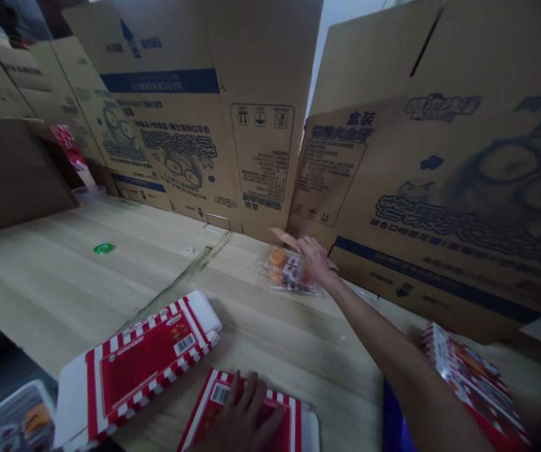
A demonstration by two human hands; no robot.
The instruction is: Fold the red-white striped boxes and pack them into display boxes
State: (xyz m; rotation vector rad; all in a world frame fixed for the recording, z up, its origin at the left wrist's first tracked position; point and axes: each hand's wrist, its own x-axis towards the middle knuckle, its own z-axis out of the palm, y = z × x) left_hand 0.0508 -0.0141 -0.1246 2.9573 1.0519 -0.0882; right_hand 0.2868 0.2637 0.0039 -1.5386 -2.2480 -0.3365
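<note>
My left hand (246,414) lies with its fingers apart on a red and white striped box (294,420) at the bottom edge. Its palm side and part of the box are hidden. By the cardboard wall, my right hand (315,257) is closed on a flat, pale orange strip (283,237), blurred, whose kind I cannot make out. Just below those fingers a clear plastic packet (292,273) with orange pieces and small white labels lies on the table. A second striped box (152,364), with white end flaps, lies left of my left hand.
Printed cardboard cartons (261,75) stand along the back of the wooden table (270,333). A green ring-like piece (103,248) lies at left. Another striped box (472,383) is at right, beside a blue object (395,420). A white-rimmed tub (39,389) of packets sits lower left.
</note>
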